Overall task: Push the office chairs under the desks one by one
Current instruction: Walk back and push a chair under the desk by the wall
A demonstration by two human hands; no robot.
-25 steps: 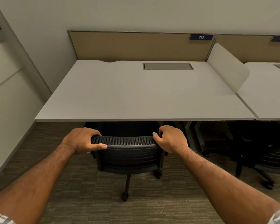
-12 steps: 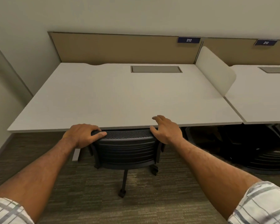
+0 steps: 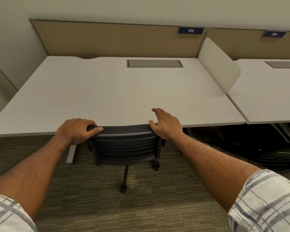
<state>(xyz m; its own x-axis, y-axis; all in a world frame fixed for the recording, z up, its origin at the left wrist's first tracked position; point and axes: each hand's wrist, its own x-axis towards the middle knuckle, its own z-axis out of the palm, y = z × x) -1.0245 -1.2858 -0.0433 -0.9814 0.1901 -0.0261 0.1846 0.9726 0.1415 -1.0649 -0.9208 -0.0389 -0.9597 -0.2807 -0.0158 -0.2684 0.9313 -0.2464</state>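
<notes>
A black office chair [image 3: 126,146] with a mesh top rail stands tucked against the front edge of the white desk [image 3: 117,91] labelled 212; its seat is hidden under the desktop. My left hand [image 3: 77,130] is wrapped over the left end of the chair's top rail. My right hand [image 3: 167,125] rests its palm on the right end of the rail, fingers spread and lifted over the desk edge. A second black chair [image 3: 278,156] sits in shadow under the neighbouring desk [image 3: 266,97] at the right.
A white divider panel [image 3: 218,66] separates the two desks. A tan back panel [image 3: 115,39] runs behind them. A wall [image 3: 0,84] closes the left side. A grey cable hatch [image 3: 154,63] is set in the desktop. Carpet [image 3: 132,206] covers the floor.
The chair has rolled forward until its backrest meets the desk edge. My right hand's fingers have opened and lifted off the rail. My head has moved closer to the desk.
</notes>
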